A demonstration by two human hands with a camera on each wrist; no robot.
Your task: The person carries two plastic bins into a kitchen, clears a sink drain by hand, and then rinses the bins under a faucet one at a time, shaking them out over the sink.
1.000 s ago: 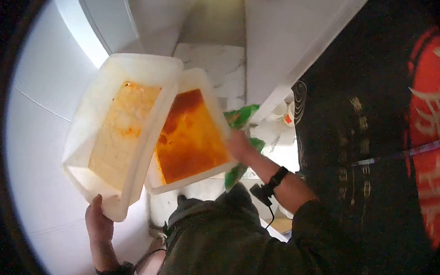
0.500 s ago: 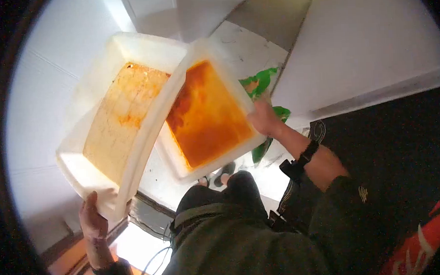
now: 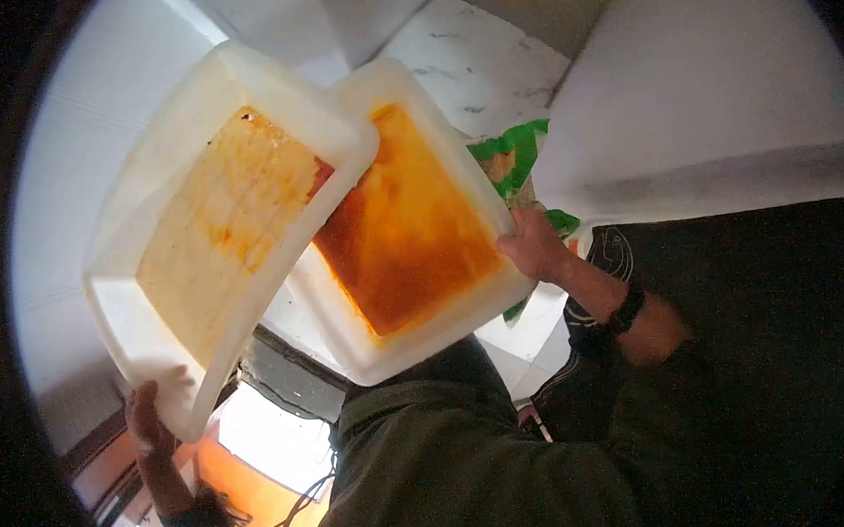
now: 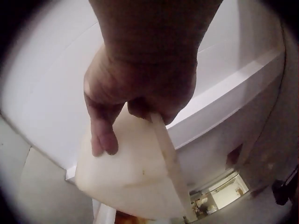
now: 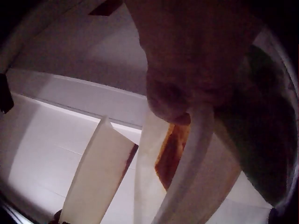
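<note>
In the head view, my left hand (image 3: 146, 415) grips the near corner of a white plastic tub (image 3: 168, 166), tilted on its side with its inside towards me. Orange-brown stains mark its floor. My right hand (image 3: 534, 244) holds the right rim of a second white tub (image 3: 407, 354), whose bottom is covered in orange-brown liquid or residue (image 3: 421, 235). The first tub overlaps this one's left side. Against the outer wall by my right hand hangs a green and tan bag (image 3: 521, 156); whether the fingers also hold it, I cannot tell. The left wrist view shows the thumb pressed to the tub's wall (image 4: 135, 172).
Pale walls (image 3: 706, 72) stand on both sides. A dark cloth (image 3: 755, 343) hangs at the right, close to my right arm. Marble-patterned tiles (image 3: 470, 64) cover the floor ahead. A black cable (image 3: 296, 514) runs from my left wrist, over a bright orange area (image 3: 234, 479).
The head view has swung round, so the cloth's red part has left the frame. The left tub has shifted left and lower; the other moved right. Both hands keep their hold.
</note>
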